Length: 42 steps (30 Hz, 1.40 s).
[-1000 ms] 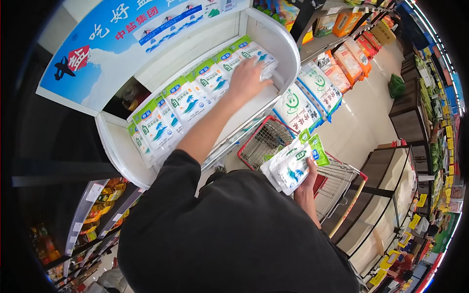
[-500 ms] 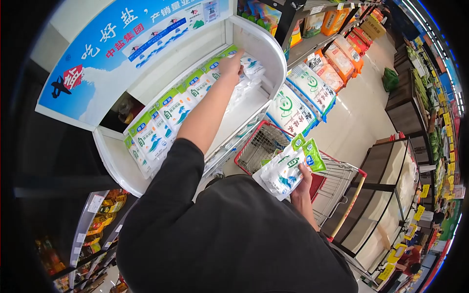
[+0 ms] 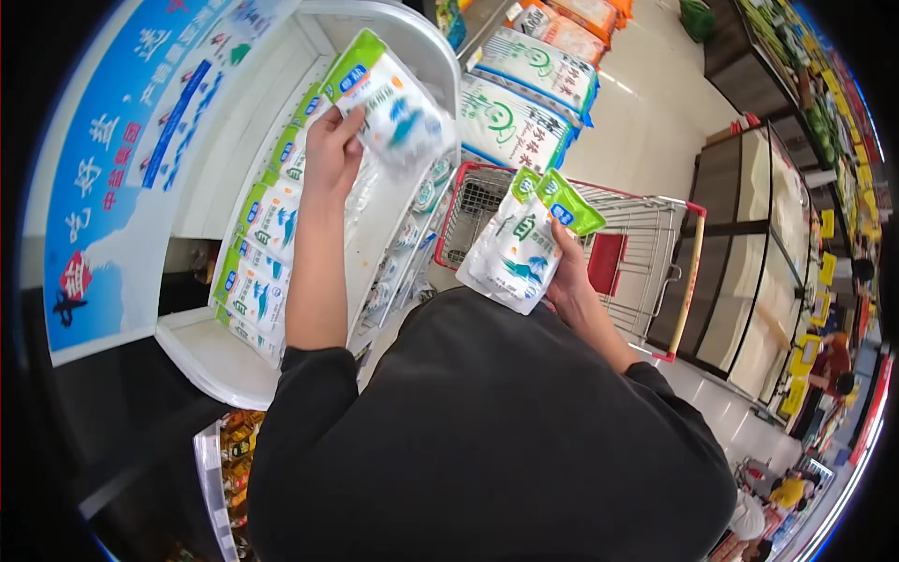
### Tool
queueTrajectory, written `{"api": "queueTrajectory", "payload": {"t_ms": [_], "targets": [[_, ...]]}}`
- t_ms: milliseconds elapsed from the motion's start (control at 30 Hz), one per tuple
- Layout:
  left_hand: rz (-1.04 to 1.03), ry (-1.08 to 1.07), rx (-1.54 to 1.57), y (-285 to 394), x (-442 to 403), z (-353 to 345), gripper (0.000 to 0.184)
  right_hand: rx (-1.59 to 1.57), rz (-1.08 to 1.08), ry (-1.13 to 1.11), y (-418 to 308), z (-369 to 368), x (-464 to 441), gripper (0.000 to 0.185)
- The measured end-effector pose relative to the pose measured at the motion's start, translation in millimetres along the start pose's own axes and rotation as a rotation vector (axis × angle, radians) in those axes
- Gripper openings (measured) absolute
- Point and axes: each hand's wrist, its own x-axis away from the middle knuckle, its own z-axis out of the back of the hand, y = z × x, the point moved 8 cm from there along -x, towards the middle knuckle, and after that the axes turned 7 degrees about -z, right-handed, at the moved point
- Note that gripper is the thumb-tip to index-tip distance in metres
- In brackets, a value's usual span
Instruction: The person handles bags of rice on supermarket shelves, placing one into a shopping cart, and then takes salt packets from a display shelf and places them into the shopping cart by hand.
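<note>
My left hand (image 3: 334, 150) grips the left edge of a white and green salt packet (image 3: 389, 103), lifted above the white display shelf (image 3: 197, 361). More packets of the same kind (image 3: 253, 290) stand in a row along the shelf, partly behind my left forearm. My right hand (image 3: 573, 272) is closed around the right side of several salt packets (image 3: 515, 248), held in front of my body. Part of the shopping cart (image 3: 646, 244) shows beyond them.
Big rice bags (image 3: 513, 122) are stacked beyond the cart. A blue and white sign (image 3: 112, 169) rises behind the shelf. Brown display bins (image 3: 749, 253) stand at the right, and bottles (image 3: 239, 459) fill a rack at lower left. Several people are at far lower right.
My left hand has pulled back from the shelf's far end, now holding a packet. The view has turned, and my right hand still holds its packets.
</note>
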Motion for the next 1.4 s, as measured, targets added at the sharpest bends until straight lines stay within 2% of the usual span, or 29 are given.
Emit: {"api": "queueTrajectory", "payload": {"t_ms": [33, 167, 233, 333, 500, 567, 600, 633, 667, 700, 733, 767, 833, 900, 967, 1033, 1100, 1167, 1267, 1367, 1400], "targets": [[0.009, -0.012, 0.001, 2.5, 9.0, -14.8, 0.035, 0.037, 0.014, 0.003, -4.4, -6.9, -1.5, 0.058], [0.279, -0.415, -0.424, -34.9, 71.9, -103.1, 0.033, -0.117, -0.04, -0.049, 0.9, -15.4, -5.5, 0.065], [0.423, -0.602, -0.596, -69.0, 106.5, -144.4, 0.034, -0.196, -0.163, -0.164, 12.3, -21.2, -6.7, 0.07], [0.345, -0.526, -0.673, -104.6, 120.6, -134.0, 0.031, -0.053, -0.146, -0.15, 12.1, -13.6, -6.9, 0.066], [0.416, -0.516, -0.655, -119.3, 134.7, -126.0, 0.029, 0.163, -0.184, -0.115, 7.7, -24.3, -2.1, 0.064], [0.349, -0.533, -0.808, -126.0, 137.4, -121.8, 0.031, 0.128, -0.184, -0.081, 11.6, -16.5, -7.6, 0.058], [0.347, -0.506, -0.71, -134.9, 138.5, -121.3, 0.035, 0.126, -0.213, -0.028, 15.9, -7.4, -11.8, 0.055], [0.362, -0.519, -0.711, -142.8, 138.5, -118.7, 0.035, 0.123, -0.246, 0.025, 19.9, 2.9, -14.4, 0.052], [0.46, -0.544, -0.803, -154.1, 140.0, -111.1, 0.039, 0.115, -0.262, 0.066, 21.7, 13.0, -16.0, 0.046], [0.554, -0.567, -0.896, -164.5, 142.0, -102.6, 0.042, 0.103, -0.26, 0.072, 24.0, 27.9, -23.0, 0.046], [0.462, -0.505, -0.864, -178.9, 145.6, -86.2, 0.048, 0.05, -0.284, 0.132, 32.2, 55.9, -33.2, 0.044], [0.471, -0.505, -0.867, -186.5, 153.6, -77.3, 0.048, -0.002, -0.31, 0.19, 42.9, 86.7, -44.5, 0.042], [0.378, -0.518, -1.125, -186.1, 163.7, -59.7, 0.051, -0.098, -0.31, 0.331, 57.3, 165.1, -69.0, 0.036], [0.41, -0.493, -1.1, -189.3, 182.1, -36.5, 0.05, -0.061, -0.249, 0.547, 83.5, 290.9, -98.1, 0.035], [0.552, -0.424, -1.088, -192.2, 204.2, -4.5, 0.047, -0.133, -0.207, 0.773, 95.1, 390.0, -95.9, 0.04], [0.605, -0.344, -1.049, -189.8, 222.3, 22.0, 0.046, -0.227, -0.138, 0.748, 100.4, 456.1, -83.3, 0.043], [0.656, -0.267, -1.005, -186.2, 234.1, 42.0, 0.044, -0.288, -0.212, 0.829, 115.8, 525.1, -66.0, 0.041], [0.621, -0.185, -1.05, -178.0, 237.6, 55.6, 0.043, -0.31, -0.288, 0.925, 112.2, 544.7, -47.1, 0.041], [0.632, -0.164, -1.124, -170.1, 235.5, 54.6, 0.043, -0.241, -0.26, 0.938, 106.4, 543.8, -58.5, 0.04], [0.592, -0.226, -1.205, -164.2, 230.6, 41.7, 0.043, -0.26, -0.314, 0.869, 106.1, 505.6, -97.9, 0.041], [0.592, -0.225, -1.207, -163.4, 229.9, 39.5, 0.043, -0.165, -0.308, 0.884, 100.2, 488.6, -109.3, 0.04]]}}
